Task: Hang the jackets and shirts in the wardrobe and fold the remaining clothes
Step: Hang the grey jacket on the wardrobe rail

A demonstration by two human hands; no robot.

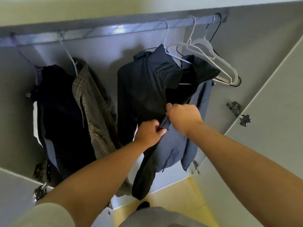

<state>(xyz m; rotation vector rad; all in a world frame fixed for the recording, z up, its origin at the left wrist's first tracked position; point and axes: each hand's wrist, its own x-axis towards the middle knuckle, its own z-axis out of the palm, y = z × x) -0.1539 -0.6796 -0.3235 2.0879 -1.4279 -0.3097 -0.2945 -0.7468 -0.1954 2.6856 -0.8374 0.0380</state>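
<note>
A dark navy jacket (pixel 144 89) hangs on a white hanger (pixel 168 49) from the wardrobe rail (pixel 105 31). Its front is partly open, with a lighter blue panel (pixel 173 145) below. My left hand (pixel 150 133) pinches the jacket's front edge low down. Just above it, my right hand (pixel 183 116) grips the same edge at the zip. Further left hang a plaid brown shirt (pixel 93 108) and a dark jacket (pixel 64 112).
Several bare hangers (pixel 218 66) in white and black hang at the rail's right end. The wardrobe's right door (pixel 262 89) stands open, with hinges (pixel 237 112) on it. The left door (pixel 14 185) is open too. A yellow floor (pixel 180 202) lies below.
</note>
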